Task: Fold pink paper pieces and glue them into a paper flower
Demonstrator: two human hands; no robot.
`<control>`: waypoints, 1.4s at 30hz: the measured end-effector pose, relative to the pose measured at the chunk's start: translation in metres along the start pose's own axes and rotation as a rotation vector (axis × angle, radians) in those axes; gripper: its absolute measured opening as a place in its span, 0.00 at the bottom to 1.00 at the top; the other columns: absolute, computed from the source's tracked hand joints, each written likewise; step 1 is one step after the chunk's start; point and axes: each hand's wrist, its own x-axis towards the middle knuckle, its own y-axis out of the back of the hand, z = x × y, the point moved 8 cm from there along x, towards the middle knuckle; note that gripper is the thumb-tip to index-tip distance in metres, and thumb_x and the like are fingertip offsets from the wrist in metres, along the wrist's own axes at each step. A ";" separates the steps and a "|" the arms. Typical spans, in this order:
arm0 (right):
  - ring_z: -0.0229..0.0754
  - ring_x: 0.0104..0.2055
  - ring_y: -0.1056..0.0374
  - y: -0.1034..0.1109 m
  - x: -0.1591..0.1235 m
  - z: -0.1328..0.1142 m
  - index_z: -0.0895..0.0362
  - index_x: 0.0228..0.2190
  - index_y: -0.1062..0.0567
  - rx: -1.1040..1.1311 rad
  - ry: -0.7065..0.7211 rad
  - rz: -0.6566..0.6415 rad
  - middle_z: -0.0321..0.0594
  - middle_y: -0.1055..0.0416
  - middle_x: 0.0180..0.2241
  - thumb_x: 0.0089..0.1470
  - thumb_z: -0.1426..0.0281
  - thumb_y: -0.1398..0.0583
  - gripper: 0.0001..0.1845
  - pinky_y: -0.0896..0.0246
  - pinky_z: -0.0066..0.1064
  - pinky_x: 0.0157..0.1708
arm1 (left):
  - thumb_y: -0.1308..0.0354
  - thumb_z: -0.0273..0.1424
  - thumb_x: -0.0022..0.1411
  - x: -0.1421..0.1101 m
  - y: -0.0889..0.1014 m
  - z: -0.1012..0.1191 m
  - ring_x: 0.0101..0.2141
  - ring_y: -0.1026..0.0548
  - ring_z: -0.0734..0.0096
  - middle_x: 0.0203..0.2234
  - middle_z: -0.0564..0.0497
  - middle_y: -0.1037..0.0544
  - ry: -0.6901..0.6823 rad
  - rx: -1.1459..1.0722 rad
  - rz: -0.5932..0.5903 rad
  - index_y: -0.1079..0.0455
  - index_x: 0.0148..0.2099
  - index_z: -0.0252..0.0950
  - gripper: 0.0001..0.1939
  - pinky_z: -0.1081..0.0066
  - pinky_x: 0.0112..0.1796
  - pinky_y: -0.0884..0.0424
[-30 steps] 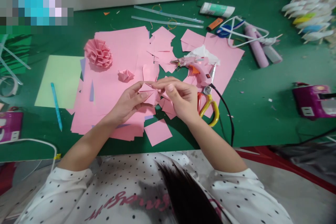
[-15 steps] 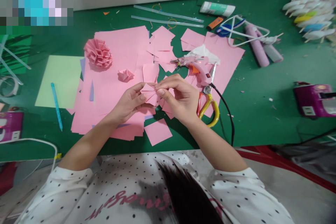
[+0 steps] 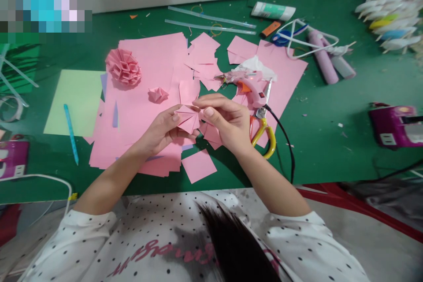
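Between my hands is a small folded pink paper piece (image 3: 187, 120) with creases fanning out across it. My left hand (image 3: 162, 128) grips it from the left, thumb on top and fingers beneath. My right hand (image 3: 228, 120) pinches its right edge between thumb and fingertips. Below them lies a stack of pink paper sheets (image 3: 152, 61). A large folded paper flower (image 3: 124, 67) and a smaller folded piece (image 3: 158, 94) rest on that stack. Near my right hand are a pink glue gun (image 3: 253, 86) and scissors (image 3: 264, 136) with yellow and red handles.
Cut pink squares (image 3: 199, 166) lie about the green table (image 3: 324, 141). A pale green sheet (image 3: 76, 97) bears a blue pen (image 3: 71, 134) at left. Clear glue sticks (image 3: 211, 26) lie at the back. Purple boxes (image 3: 396, 125) stand at both sides, and the glue gun's black cable (image 3: 287, 141) runs to the front edge.
The folded paper piece has turned slightly and its creased face shows more fully. My left thumb has shifted left on it, and my right fingers have moved a little to the right.
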 end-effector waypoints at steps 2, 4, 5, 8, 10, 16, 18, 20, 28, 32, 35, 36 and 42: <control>0.43 0.47 0.21 -0.002 0.000 -0.002 0.44 0.40 0.14 -0.015 0.035 -0.023 0.35 0.15 0.40 0.62 0.62 0.31 0.05 0.24 0.41 0.49 | 0.32 0.51 0.65 0.000 0.000 -0.001 0.34 0.14 0.69 0.38 0.48 0.16 0.021 -0.001 0.003 0.22 0.53 0.35 0.26 0.71 0.37 0.14; 0.42 0.45 0.21 -0.004 0.000 -0.005 0.44 0.38 0.14 -0.042 0.087 -0.040 0.34 0.16 0.38 0.60 0.64 0.30 0.03 0.25 0.41 0.48 | 0.31 0.50 0.64 -0.001 0.001 -0.004 0.34 0.13 0.67 0.39 0.47 0.16 0.050 -0.003 0.003 0.22 0.52 0.33 0.27 0.71 0.37 0.14; 0.42 0.43 0.22 -0.004 0.000 -0.006 0.44 0.37 0.15 -0.061 0.114 -0.042 0.33 0.16 0.36 0.60 0.65 0.29 0.02 0.26 0.41 0.47 | 0.31 0.51 0.64 -0.001 0.001 -0.006 0.34 0.13 0.67 0.38 0.47 0.16 0.060 -0.002 -0.003 0.23 0.51 0.33 0.26 0.71 0.36 0.14; 0.41 0.39 0.23 -0.002 0.001 -0.010 0.44 0.34 0.15 -0.104 0.172 -0.029 0.31 0.17 0.32 0.60 0.66 0.29 0.02 0.28 0.42 0.47 | 0.32 0.51 0.64 -0.001 0.000 -0.008 0.33 0.13 0.68 0.36 0.47 0.16 0.072 0.005 -0.023 0.23 0.50 0.33 0.26 0.75 0.36 0.15; 0.41 0.38 0.23 -0.002 0.001 -0.010 0.45 0.33 0.15 -0.098 0.176 -0.032 0.30 0.17 0.32 0.60 0.66 0.29 0.02 0.28 0.42 0.47 | 0.32 0.52 0.64 -0.001 0.000 -0.009 0.33 0.13 0.68 0.36 0.47 0.16 0.075 0.007 -0.024 0.22 0.50 0.33 0.27 0.74 0.36 0.15; 0.38 0.40 0.24 -0.002 0.001 0.003 0.46 0.35 0.16 0.063 0.013 -0.017 0.32 0.18 0.35 0.63 0.63 0.31 0.03 0.27 0.37 0.43 | 0.31 0.53 0.63 -0.002 -0.001 -0.008 0.35 0.14 0.69 0.39 0.47 0.15 0.070 0.000 -0.037 0.22 0.52 0.34 0.28 0.73 0.38 0.15; 0.39 0.41 0.24 0.000 0.001 0.006 0.47 0.36 0.17 0.083 -0.013 -0.003 0.34 0.19 0.36 0.64 0.61 0.33 0.05 0.27 0.36 0.42 | 0.32 0.52 0.64 -0.002 -0.002 -0.006 0.35 0.14 0.69 0.38 0.47 0.16 0.054 0.000 -0.047 0.22 0.52 0.34 0.27 0.73 0.38 0.15; 0.40 0.43 0.24 0.000 0.001 0.005 0.47 0.37 0.17 0.060 -0.001 -0.016 0.35 0.20 0.37 0.63 0.60 0.32 0.05 0.27 0.37 0.42 | 0.32 0.52 0.64 -0.002 -0.002 -0.005 0.35 0.14 0.68 0.37 0.47 0.16 0.052 -0.002 -0.036 0.22 0.53 0.34 0.27 0.72 0.38 0.15; 0.41 0.40 0.26 -0.001 0.000 -0.010 0.49 0.34 0.20 -0.157 0.154 -0.022 0.34 0.21 0.34 0.62 0.67 0.32 0.03 0.29 0.40 0.44 | 0.29 0.50 0.62 -0.001 0.002 -0.011 0.34 0.13 0.65 0.37 0.47 0.15 0.102 -0.009 -0.012 0.24 0.52 0.33 0.27 0.74 0.36 0.15; 0.42 0.40 0.25 -0.002 -0.002 -0.018 0.49 0.34 0.20 -0.245 0.233 -0.006 0.34 0.20 0.33 0.62 0.68 0.33 0.04 0.29 0.41 0.44 | 0.29 0.51 0.61 -0.002 0.001 -0.009 0.34 0.14 0.67 0.36 0.47 0.16 0.105 0.017 -0.004 0.24 0.52 0.33 0.29 0.73 0.37 0.15; 0.43 0.39 0.25 -0.002 -0.002 -0.024 0.49 0.33 0.21 -0.296 0.276 0.000 0.35 0.20 0.33 0.63 0.69 0.33 0.04 0.29 0.41 0.43 | 0.28 0.49 0.61 -0.002 0.001 -0.007 0.34 0.14 0.69 0.36 0.49 0.16 0.106 0.029 0.018 0.24 0.53 0.34 0.28 0.72 0.40 0.15; 0.43 0.39 0.25 -0.003 -0.003 -0.025 0.49 0.33 0.21 -0.309 0.289 0.001 0.35 0.20 0.33 0.63 0.69 0.33 0.04 0.29 0.41 0.43 | 0.28 0.48 0.61 -0.002 0.002 -0.006 0.34 0.15 0.70 0.36 0.49 0.16 0.103 0.027 0.024 0.24 0.54 0.35 0.27 0.72 0.40 0.15; 0.44 0.41 0.24 -0.002 -0.002 -0.022 0.47 0.35 0.19 -0.334 0.274 -0.007 0.35 0.19 0.35 0.64 0.66 0.34 0.03 0.28 0.43 0.45 | 0.28 0.47 0.62 -0.002 0.004 -0.004 0.37 0.15 0.68 0.39 0.48 0.16 0.073 -0.003 0.009 0.24 0.57 0.37 0.27 0.72 0.38 0.15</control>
